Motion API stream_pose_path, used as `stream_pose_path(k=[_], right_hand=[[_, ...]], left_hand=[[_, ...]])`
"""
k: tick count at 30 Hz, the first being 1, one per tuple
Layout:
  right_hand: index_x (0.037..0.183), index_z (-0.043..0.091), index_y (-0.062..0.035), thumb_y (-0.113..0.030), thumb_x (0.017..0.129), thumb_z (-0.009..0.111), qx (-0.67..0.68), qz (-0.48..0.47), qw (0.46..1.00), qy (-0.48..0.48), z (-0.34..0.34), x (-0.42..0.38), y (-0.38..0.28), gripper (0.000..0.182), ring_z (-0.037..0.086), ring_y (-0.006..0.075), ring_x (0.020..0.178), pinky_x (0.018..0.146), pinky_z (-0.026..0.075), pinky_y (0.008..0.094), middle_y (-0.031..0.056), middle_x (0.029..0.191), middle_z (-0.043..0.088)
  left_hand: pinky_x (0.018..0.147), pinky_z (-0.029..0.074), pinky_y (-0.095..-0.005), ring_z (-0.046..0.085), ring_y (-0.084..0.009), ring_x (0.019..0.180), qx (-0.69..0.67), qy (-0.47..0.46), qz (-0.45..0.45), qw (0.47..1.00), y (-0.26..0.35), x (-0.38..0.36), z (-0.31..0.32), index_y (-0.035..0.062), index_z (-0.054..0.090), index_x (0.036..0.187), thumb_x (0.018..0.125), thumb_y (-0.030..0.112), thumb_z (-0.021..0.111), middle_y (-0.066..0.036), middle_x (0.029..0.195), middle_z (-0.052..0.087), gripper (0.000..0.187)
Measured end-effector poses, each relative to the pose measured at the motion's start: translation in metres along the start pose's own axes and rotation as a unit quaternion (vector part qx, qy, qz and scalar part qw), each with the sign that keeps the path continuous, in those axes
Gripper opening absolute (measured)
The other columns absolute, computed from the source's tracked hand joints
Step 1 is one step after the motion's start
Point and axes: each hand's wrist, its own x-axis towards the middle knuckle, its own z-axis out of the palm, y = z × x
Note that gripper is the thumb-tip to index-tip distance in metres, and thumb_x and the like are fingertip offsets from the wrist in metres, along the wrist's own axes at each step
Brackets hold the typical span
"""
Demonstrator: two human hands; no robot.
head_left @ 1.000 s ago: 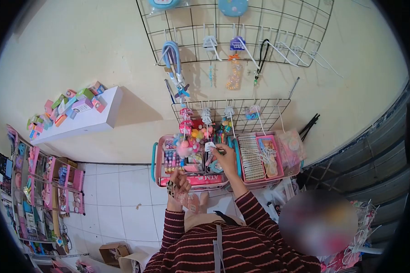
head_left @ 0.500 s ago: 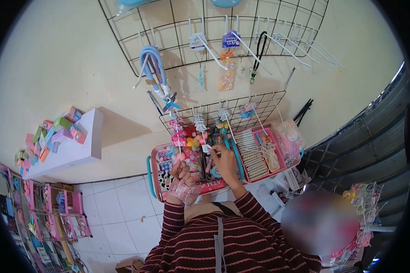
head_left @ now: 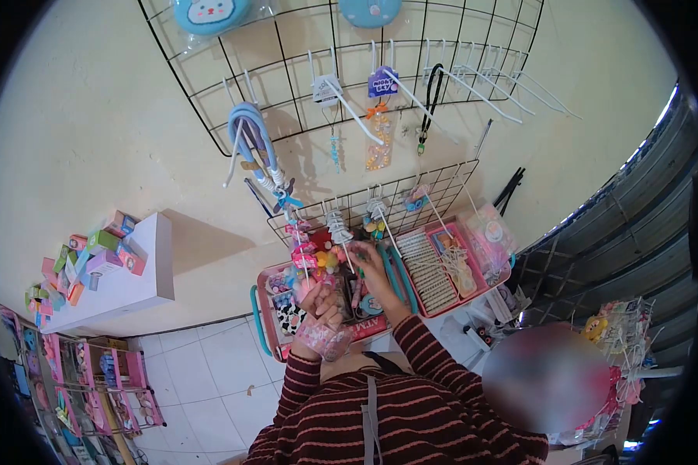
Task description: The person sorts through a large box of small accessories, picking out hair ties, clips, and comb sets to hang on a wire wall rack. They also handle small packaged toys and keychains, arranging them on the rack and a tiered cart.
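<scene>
My left hand [head_left: 323,304] is closed in front of the lower rack. A clear plastic packet with pinkish print [head_left: 326,339] hangs from it over my wrist. My right hand [head_left: 368,267] is raised at the middle hook [head_left: 347,252], its fingers curled by small colourful trinkets; what they pinch is hidden. White card tags [head_left: 338,225] line that hook. Bright pink hanging pieces [head_left: 303,252] fill the hook to its left, just above my left hand. Yellow and orange soft trinkets [head_left: 327,260] show between the two hands.
A pink basket [head_left: 265,329] with accessories stands below my hands, and another pink tray [head_left: 442,308] sits to its right. The wall grid [head_left: 283,74] carries long protruding hooks. A white shelf [head_left: 159,263] with small boxes juts out at left. A person's blurred head is at lower right.
My right hand has moved up and left along the middle hook, away from a white tag at its front. My left hand has shifted slightly right and closed more. The camera view has tilted up.
</scene>
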Motion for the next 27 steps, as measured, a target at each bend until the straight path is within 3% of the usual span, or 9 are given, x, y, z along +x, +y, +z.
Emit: stream_pose_path(k=[4, 8, 9, 11, 14, 19, 20, 22, 27], right_hand=[[0.101, 0.044, -0.0023, -0.016, 0.076, 0.056, -0.204, -0.093, 0.970, 0.092, -0.010, -0.026, 0.011, 0.031, 0.052, 0.0098, 0.068, 0.060, 0.041, 0.0192, 0.0039, 0.092, 0.050], [0.097, 0.047, -0.0005, -0.018, 0.077, 0.055, -0.009, 0.073, 0.988, -0.137, -0.028, -0.059, -0.001, 0.028, 0.050, 0.0102, 0.063, 0.059, 0.040, 0.0211, 0.0039, 0.084, 0.053], [0.097, 0.047, -0.0005, -0.018, 0.077, 0.055, -0.011, 0.065, 0.988, -0.138, -0.028, -0.059, -0.012, 0.028, 0.050, 0.0102, 0.063, 0.059, 0.040, 0.0211, 0.0039, 0.084, 0.053], [0.086, 0.052, 0.0010, -0.018, 0.077, 0.055, -0.307, -0.128, 0.888, -0.318, -0.015, -0.073, -0.054, 0.021, 0.048, 0.0081, 0.059, 0.054, 0.038, 0.0208, 0.0038, 0.074, 0.053], [0.075, 0.054, 0.0021, -0.018, 0.076, 0.057, -0.253, -0.099, 0.906, -0.325, 0.014, -0.073, -0.103, 0.020, 0.043, 0.0046, 0.058, 0.051, 0.034, 0.0192, 0.0017, 0.063, 0.049], [0.071, 0.054, 0.0022, -0.019, 0.073, 0.060, -0.228, 0.006, 0.937, -0.265, 0.044, -0.063, -0.177, 0.022, 0.036, 0.0034, 0.053, 0.047, 0.031, 0.0195, -0.0030, 0.056, 0.045], [0.074, 0.055, 0.0010, -0.015, 0.073, 0.059, -0.238, -0.047, 0.932, -0.270, 0.047, -0.060, -0.189, 0.017, 0.038, 0.0022, 0.055, 0.048, 0.031, 0.0182, -0.0033, 0.061, 0.047], [0.076, 0.056, -0.0008, -0.010, 0.073, 0.058, -0.247, -0.095, 0.933, -0.246, 0.056, -0.057, -0.229, 0.010, 0.039, 0.0006, 0.057, 0.048, 0.031, 0.0164, -0.0039, 0.066, 0.049], [0.070, 0.054, -0.0007, -0.007, 0.073, 0.056, -0.203, -0.228, 0.951, -0.049, 0.084, -0.046, -0.348, 0.008, 0.035, -0.0007, 0.052, 0.045, 0.026, 0.0148, -0.0059, 0.061, 0.045]], left_hand=[[0.036, 0.023, -0.0201, 0.027, -0.0059, 0.034, 0.051, -0.038, -0.040, 0.997, -0.001, 0.008, 0.013, 0.0062, 0.046, 0.074, 0.087, 0.025, 0.033, 0.002, 0.048, 0.032, 0.026], [0.040, 0.024, -0.0204, 0.026, -0.0068, 0.034, 0.028, -0.029, -0.050, 0.998, -0.008, 0.011, 0.026, 0.0058, 0.043, 0.077, 0.087, 0.024, 0.033, 0.002, 0.049, 0.031, 0.023], [0.040, 0.024, -0.0204, 0.026, -0.0068, 0.034, 0.032, -0.036, -0.053, 0.997, -0.010, 0.016, 0.028, 0.0058, 0.043, 0.077, 0.087, 0.024, 0.033, 0.002, 0.049, 0.031, 0.023], [0.036, 0.024, -0.0205, 0.028, -0.0069, 0.032, 0.041, -0.056, -0.090, 0.994, -0.013, 0.024, 0.031, 0.0058, 0.045, 0.078, 0.086, 0.023, 0.034, 0.001, 0.049, 0.034, 0.021], [0.039, 0.026, -0.0204, 0.028, -0.0071, 0.033, 0.124, -0.091, -0.093, 0.984, -0.012, 0.038, 0.044, 0.0042, 0.045, 0.079, 0.087, 0.025, 0.033, 0.000, 0.050, 0.034, 0.025], [0.043, 0.031, -0.0209, 0.040, -0.0099, 0.044, 0.374, -0.141, 0.016, 0.917, -0.013, 0.062, 0.103, 0.0034, 0.044, 0.083, 0.085, 0.031, 0.037, -0.004, 0.054, 0.042, 0.029], [0.043, 0.031, -0.0209, 0.040, -0.0099, 0.044, 0.376, -0.146, 0.017, 0.915, -0.017, 0.064, 0.117, 0.0034, 0.044, 0.083, 0.085, 0.031, 0.037, -0.004, 0.054, 0.042, 0.029], [0.054, 0.037, -0.0228, 0.046, -0.0120, 0.061, 0.422, -0.144, 0.196, 0.874, -0.031, 0.065, 0.142, 0.0030, 0.043, 0.092, 0.085, 0.032, 0.037, -0.005, 0.067, 0.048, 0.030], [0.071, 0.037, -0.0263, 0.047, -0.0154, 0.085, 0.486, -0.156, 0.278, 0.814, -0.037, 0.036, 0.191, 0.0020, 0.037, 0.107, 0.081, 0.014, 0.042, -0.008, 0.096, 0.047, 0.029]])
